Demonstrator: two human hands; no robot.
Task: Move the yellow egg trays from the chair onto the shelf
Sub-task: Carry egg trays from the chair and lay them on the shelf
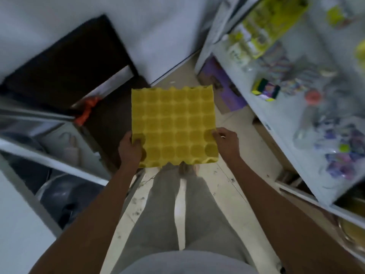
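A yellow egg tray (173, 123) is held flat in the air at the middle of the view, over the floor and the seat edge of a dark brown chair (67, 62). My left hand (130, 150) grips its near left corner, thumb on top. My right hand (226, 144) pinches its near right edge. The white shelf (280, 123) runs along the right side, and another yellow-green egg tray (276, 20) lies on its far upper part.
The shelf holds a sponge pack (265, 89), a clear bottle with an orange cap (308, 117) and several wrapped goods. A purple box (223, 86) stands on the floor under it. A grey rack (49, 155) with pots is at left. An orange bag (87, 109) hangs by the chair.
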